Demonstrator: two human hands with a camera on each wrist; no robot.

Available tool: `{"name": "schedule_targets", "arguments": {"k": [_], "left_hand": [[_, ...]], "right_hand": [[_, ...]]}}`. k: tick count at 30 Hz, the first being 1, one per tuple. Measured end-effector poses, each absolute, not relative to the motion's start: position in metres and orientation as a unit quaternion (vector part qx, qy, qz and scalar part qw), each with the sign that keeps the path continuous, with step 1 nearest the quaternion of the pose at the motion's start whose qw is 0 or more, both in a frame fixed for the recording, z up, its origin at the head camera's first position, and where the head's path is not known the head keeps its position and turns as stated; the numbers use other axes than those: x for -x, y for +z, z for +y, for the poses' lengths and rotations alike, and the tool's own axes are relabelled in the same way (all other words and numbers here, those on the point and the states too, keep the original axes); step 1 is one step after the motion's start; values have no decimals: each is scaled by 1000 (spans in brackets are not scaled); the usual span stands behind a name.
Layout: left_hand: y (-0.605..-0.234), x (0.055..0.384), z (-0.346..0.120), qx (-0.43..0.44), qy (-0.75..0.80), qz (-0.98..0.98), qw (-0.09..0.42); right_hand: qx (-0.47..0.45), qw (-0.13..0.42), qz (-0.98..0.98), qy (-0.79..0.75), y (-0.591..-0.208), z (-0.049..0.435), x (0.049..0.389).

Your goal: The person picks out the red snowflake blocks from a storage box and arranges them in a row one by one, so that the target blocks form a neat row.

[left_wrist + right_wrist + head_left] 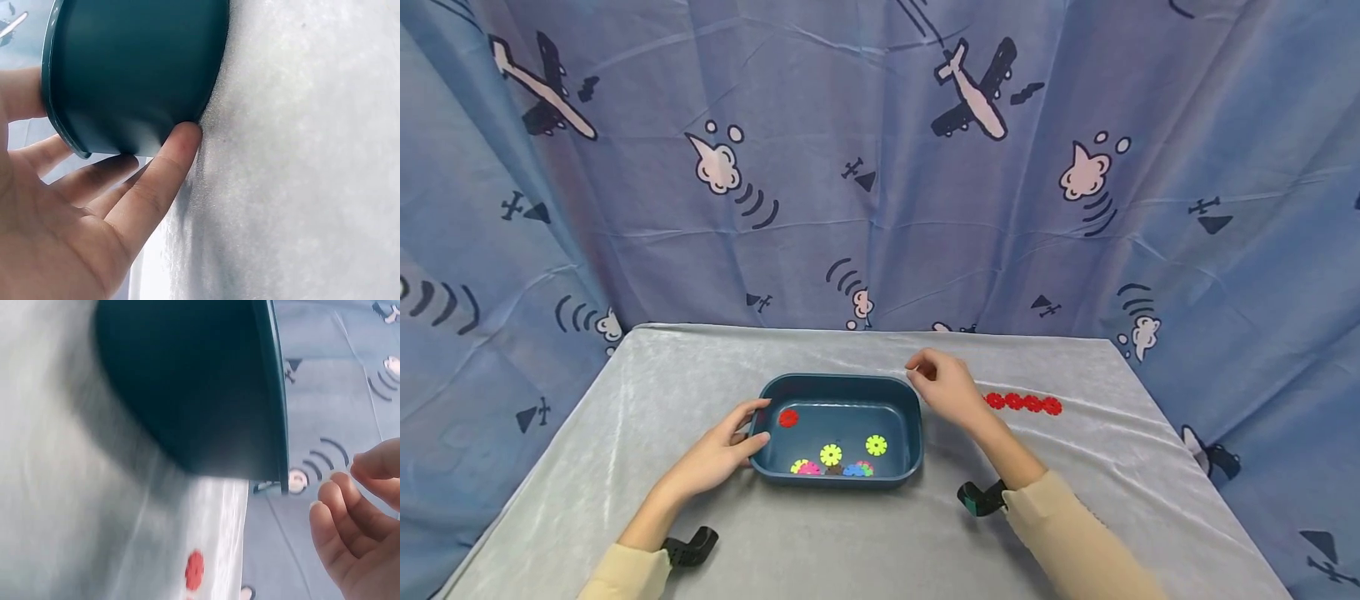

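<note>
A dark teal plastic tub (pixel 838 481) sits on the table, and my left hand (pixel 718 454) grips its left end. The left wrist view shows fingers (pixel 153 187) against the tub's outer wall. Inside the tub lie toothed plastic discs: a red disc (pixel 787 418), a yellow disc (pixel 876 445), another yellow disc (pixel 831 454), and a cluster with a pink disc (pixel 809 469) and a blue disc (pixel 853 470) along the near wall. Just beyond the back right corner hovers my right hand (pixel 947 387), fingers loosely bent and nothing between them.
Several red discs (pixel 1033 403) lie in a row to the right of the tub, the row's left end hidden behind my right wrist. A light cloth covers the table (pixel 820 550). Behind its far edge hangs a blue curtain (pixel 820 233) with printed airplanes.
</note>
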State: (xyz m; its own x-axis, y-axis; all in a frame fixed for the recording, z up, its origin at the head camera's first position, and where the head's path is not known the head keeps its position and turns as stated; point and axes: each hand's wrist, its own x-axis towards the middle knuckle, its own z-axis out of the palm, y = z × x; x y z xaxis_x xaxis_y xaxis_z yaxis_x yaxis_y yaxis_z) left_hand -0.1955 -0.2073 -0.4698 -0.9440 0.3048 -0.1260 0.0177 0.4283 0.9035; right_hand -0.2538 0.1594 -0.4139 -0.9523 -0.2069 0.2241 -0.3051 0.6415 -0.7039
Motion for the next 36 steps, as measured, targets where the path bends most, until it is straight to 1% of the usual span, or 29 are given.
{"name": "schedule_targets", "arguments": {"k": [13,19,31,36], "left_hand": [[-470,195,-210,-94,530,832,135],[-470,194,-209,-92,533,829,142],[-472,197,-207,-92,538,825,143],[-473,198,-208,-93,536,827,142]], "right_hand": [[-179,38,-887,425,-416,103,252],[-191,27,-888,418,-419,84,250],[-215,-18,-878,428,-432,51,249],[-214,-24,-879,426,-438,38,250]]}}
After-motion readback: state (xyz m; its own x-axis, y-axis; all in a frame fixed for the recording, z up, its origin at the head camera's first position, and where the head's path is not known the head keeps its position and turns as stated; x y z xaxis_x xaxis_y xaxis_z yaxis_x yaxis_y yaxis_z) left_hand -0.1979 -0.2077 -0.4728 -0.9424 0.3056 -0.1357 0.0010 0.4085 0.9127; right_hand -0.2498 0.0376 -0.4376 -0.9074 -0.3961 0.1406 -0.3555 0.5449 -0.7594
